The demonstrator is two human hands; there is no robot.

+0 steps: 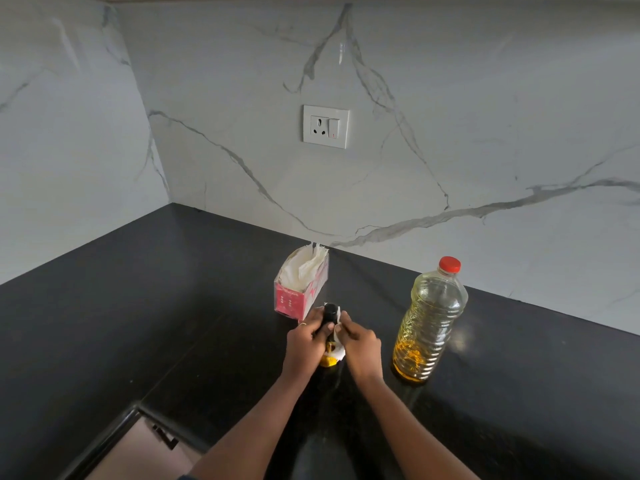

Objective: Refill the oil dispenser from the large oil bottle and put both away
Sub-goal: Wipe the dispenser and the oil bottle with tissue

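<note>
Oil dispenser [330, 315] stands upright on the counter [173, 306], lower centre of frame. Long axis vertical, black top up, yellow oil showing at its base. Left hand [304, 341] is wrapped round its body from the left. Right hand [360, 344] pinches a tissue [338, 353] against its right side. Looks like a wipe-down, so the refill is probably done.

Large oil bottle [431, 323] stands upright to the right of the dispenser, near but apart, no hand on it. Red cap [449, 265] is on; bottle partly full.

Key relation: the bottle lies to the right of the right hand, so that hand is the nearer one once it drops the tissue. The left has the dispenser for putting away.

Tissue box [301, 289] sits just behind the dispenser, slightly left. Wall socket [326, 126] above, centre frame.
</note>
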